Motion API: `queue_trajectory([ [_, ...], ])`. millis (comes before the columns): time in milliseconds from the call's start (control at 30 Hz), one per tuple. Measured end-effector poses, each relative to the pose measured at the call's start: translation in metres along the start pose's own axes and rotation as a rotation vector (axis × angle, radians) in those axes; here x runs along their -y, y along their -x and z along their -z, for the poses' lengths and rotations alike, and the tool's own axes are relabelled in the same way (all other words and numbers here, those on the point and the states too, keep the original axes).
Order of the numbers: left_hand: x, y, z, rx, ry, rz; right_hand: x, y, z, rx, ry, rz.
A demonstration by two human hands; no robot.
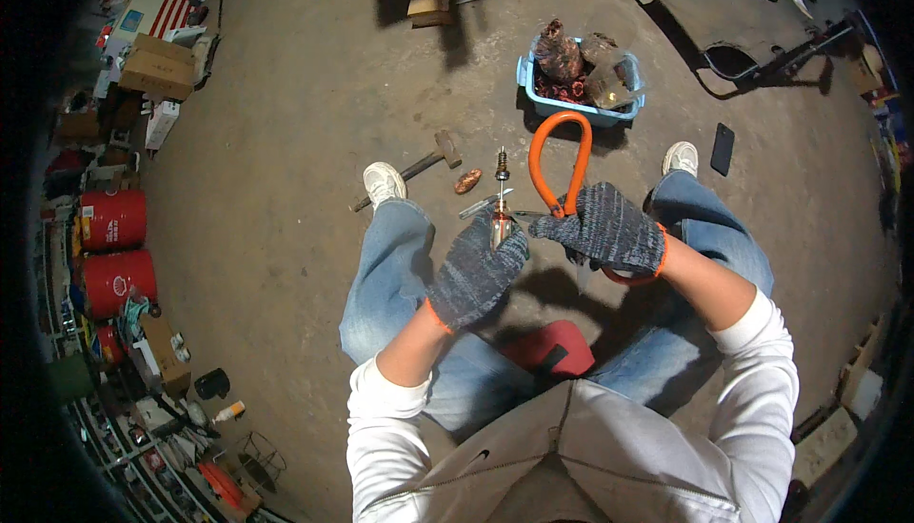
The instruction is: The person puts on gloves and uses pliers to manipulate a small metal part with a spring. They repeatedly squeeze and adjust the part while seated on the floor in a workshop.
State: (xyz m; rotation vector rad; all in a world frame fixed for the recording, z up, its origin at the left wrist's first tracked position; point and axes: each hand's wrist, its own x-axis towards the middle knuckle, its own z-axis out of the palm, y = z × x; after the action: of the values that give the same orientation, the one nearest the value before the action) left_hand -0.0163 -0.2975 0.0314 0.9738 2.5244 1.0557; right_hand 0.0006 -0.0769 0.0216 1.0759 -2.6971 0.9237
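Observation:
A small motor armature (502, 218), with a shaft and a copper-coloured section, points away from me, and my gloved left hand (478, 274) is closed around its lower part. Orange-handled scissors (535, 166) are in my gloved right hand (609, 228). One large loop stands up beyond the fingers, and the other shows below the hand. Their thin blade reaches left to the armature; whether it touches is hard to make out. Just beyond my left hand lies a slim metal tool (484, 203), partly covered. An oval copper bundle (467, 181) rests on the floor nearby.
A hammer (447, 149) lies by my left shoe. Ahead stands a blue basin (586, 116) of copper scrap. A phone (723, 148) is beyond my right shoe. Red drums (119, 280) and cluttered shelves line the left side. Between my legs sits something red (552, 347).

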Motion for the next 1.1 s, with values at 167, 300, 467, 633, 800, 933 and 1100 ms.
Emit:
queue_trajectory([
  [167, 0.003, 0.001, -0.001, 0.063, 0.143, 0.130, 0.008, -0.005, 0.005, 0.104, -0.623, -0.518],
  [300, 0.009, 0.002, 0.000, 0.036, -0.217, -0.199, 0.013, -0.010, 0.007, 0.108, -0.720, -0.606],
  [467, 0.005, 0.004, -0.001, 0.051, 0.155, 0.150, 0.011, -0.010, 0.004, 0.042, -0.630, -0.410],
  [633, -0.005, -0.001, 0.003, 0.026, 0.274, 0.214, 0.010, -0.011, 0.005, 0.078, -0.721, -0.510],
  [800, -0.005, -0.003, 0.008, 0.118, 0.148, 0.105, 0.007, -0.011, 0.000, 0.078, -0.646, -0.531],
  [933, -0.001, -0.009, 0.004, -0.048, -0.328, -0.285, -0.002, -0.011, -0.005, -0.097, 0.048, 0.004],
  [1100, -0.002, -0.013, 0.003, -0.133, -0.062, -0.154, -0.003, -0.007, 0.008, 0.121, -0.361, -0.298],
])
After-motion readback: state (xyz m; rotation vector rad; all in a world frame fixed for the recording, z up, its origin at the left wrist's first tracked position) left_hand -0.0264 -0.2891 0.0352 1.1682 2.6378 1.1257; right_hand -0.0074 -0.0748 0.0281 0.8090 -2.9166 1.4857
